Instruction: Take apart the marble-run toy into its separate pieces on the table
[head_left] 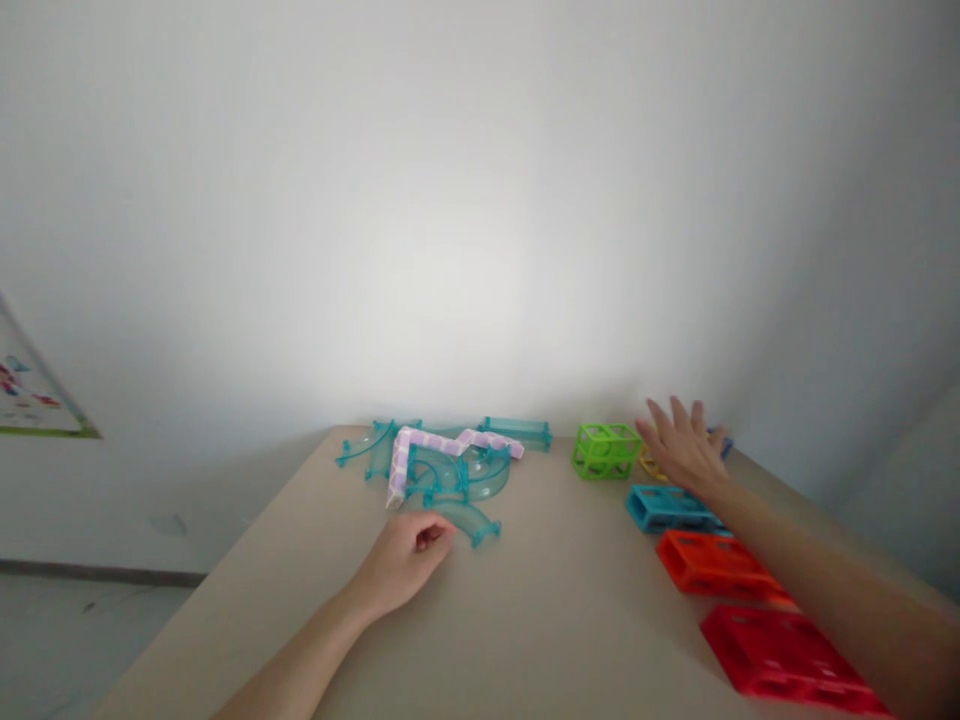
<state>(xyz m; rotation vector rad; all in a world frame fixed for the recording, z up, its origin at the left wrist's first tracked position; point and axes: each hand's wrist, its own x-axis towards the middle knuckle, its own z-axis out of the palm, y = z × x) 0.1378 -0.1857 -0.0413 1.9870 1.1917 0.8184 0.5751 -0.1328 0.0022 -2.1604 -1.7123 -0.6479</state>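
Note:
My left hand (407, 560) rests on the beige table (547, 590) with its fingers curled in, right beside a curved teal track piece (469, 518). Nothing shows inside the curled fingers. Behind it lies a heap of teal track pieces (442, 465) with a folded lilac-and-white strip (442, 447) across them. My right hand (684, 448) reaches out flat with fingers spread, hovering over a yellow piece (649, 464) and next to a green frame block (606, 450). A blue frame block (667, 508) lies just under my wrist.
An orange-red frame block (712, 565) and a larger red one (787, 660) sit along the table's right side under my forearm. A white wall stands close behind the table. A poster (30, 395) hangs low at the left. The floor shows at lower left.

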